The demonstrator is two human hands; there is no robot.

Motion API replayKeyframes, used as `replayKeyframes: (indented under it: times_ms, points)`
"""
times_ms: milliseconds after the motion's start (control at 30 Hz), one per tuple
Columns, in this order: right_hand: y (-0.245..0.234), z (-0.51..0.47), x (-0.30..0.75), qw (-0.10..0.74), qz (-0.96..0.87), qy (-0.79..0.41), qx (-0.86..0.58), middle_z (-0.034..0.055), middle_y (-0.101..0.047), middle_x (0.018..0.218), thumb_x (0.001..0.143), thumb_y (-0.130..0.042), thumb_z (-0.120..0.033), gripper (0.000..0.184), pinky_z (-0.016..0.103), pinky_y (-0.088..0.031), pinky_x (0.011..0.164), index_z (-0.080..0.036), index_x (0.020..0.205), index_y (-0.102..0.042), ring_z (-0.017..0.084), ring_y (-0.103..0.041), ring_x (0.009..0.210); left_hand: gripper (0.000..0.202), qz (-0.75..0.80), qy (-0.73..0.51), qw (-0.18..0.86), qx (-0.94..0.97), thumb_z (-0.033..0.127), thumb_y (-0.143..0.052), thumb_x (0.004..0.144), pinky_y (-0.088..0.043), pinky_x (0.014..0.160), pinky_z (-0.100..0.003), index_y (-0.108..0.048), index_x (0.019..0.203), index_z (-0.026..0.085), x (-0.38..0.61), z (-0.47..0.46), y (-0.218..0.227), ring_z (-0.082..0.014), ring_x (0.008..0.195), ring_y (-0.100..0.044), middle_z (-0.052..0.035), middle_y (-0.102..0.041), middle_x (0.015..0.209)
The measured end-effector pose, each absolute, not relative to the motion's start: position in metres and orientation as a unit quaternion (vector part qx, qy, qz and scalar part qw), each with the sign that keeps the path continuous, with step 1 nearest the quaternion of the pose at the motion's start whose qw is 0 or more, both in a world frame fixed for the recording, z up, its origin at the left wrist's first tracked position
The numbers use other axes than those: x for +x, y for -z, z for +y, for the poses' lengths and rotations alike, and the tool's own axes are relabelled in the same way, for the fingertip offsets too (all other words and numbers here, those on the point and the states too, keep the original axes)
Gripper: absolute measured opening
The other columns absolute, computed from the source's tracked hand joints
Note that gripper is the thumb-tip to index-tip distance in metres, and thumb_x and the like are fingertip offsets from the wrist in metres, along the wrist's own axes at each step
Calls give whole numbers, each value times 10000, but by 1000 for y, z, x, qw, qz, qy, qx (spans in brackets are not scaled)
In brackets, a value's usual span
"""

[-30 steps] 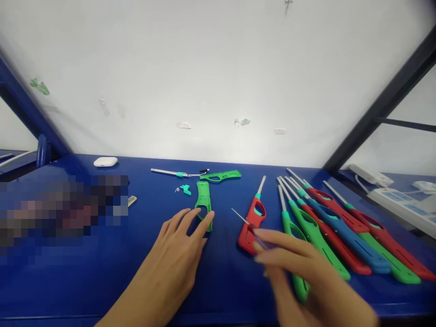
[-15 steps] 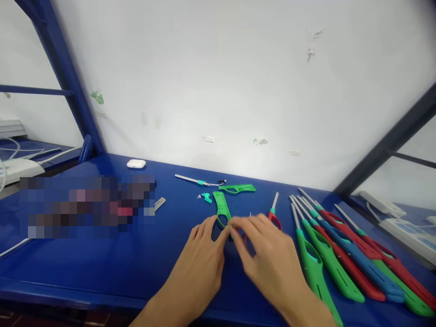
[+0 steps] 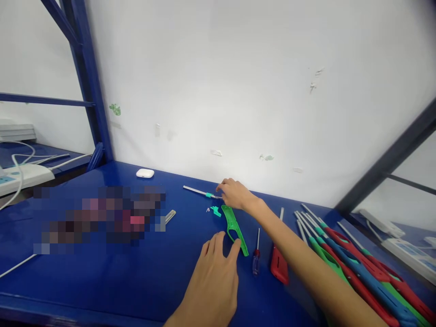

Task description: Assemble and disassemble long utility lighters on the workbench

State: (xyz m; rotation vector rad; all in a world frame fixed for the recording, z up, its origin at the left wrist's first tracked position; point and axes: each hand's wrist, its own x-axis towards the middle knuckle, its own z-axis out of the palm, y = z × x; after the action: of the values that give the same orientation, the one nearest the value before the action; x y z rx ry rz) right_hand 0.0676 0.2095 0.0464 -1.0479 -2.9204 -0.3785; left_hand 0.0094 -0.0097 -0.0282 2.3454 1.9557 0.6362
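My left hand (image 3: 213,277) lies low over the table with thumb and fingers spread, holding nothing. Just beyond it is a green lighter handle half (image 3: 231,220), its lower end close to my thumb; I cannot tell if they touch. My right hand (image 3: 235,193) reaches out to the back, fingers apart and bent, above the end of a metal lighter tube with a turquoise collar (image 3: 197,190). What lies beneath its palm is hidden. Between the hands are a small turquoise plastic part (image 3: 215,210) and tiny pale bits (image 3: 207,210).
A screwdriver (image 3: 256,261) and a red lighter (image 3: 279,268) lie under my right forearm. Several red, blue and green lighters (image 3: 361,263) are heaped at the right. A white case (image 3: 145,173) and a clear strip (image 3: 170,216) lie left, near a blurred-out patch.
My right hand has left the near end of the green handle half and moved to the back. My left hand's fingers have spread, and the screwdriver now shows. The view has shifted.
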Motion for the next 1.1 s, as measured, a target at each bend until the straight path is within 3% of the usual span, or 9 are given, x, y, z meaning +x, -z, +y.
replayKeyframes:
  times_ms: [233,600,867,1100]
  points:
    - [-29,207,103,-48,-887,133,-440,108,-639,1344,1009,-677,-391,404,474,-589,947,-179,1347,-614,253,-673,1134,639,627,-196,37,753,82,-468,939,-501,1107,-633,-483,1572,160,9,-12,26,-431,1455,-499,-275,-515,1547]
    - [-31,216,151,-76,-909,84,-400,103,-647,1328,1014,-671,-389,386,462,-595,934,-182,1336,-620,243,-679,1115,634,625,-174,44,759,110,-479,950,-483,1124,-645,-487,1581,174,9,-9,23,-435,1484,-460,-270,-480,1589]
    - [-55,219,117,3,-936,96,-339,105,-637,1355,1021,-659,-391,375,473,-583,963,-195,1339,-622,247,-668,1144,676,626,-173,36,759,114,-482,939,-478,1125,-650,-436,1609,189,8,-6,28,-417,1484,-467,-253,-490,1586]
    - [-38,213,58,-14,-952,102,-289,103,-647,1334,1018,-663,-401,374,471,-585,953,-187,1324,-628,245,-673,1130,654,624,-182,32,760,139,-500,940,-491,1112,-644,-461,1591,194,6,-5,35,-420,1459,-497,-256,-517,1561]
